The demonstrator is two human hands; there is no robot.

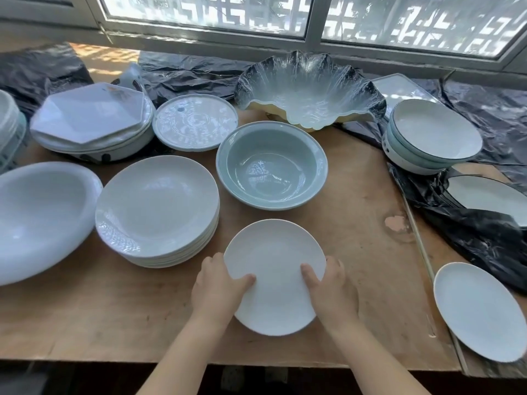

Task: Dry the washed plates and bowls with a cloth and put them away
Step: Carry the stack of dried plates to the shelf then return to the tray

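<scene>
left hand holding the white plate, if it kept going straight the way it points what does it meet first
Probably the pale blue bowl, straight beyond the left hand and the white plate it grips; depth is unclear.

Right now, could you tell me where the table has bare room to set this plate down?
Both hands, left and right, grip the white plate. Bare wood lies right of it, between the celadon bowl and the lone plate, and along the near edge below the plate stack. The back row by the ruffled bowl is crowded.

Sunlit wooden table (356, 252) below window (413, 21)
</scene>
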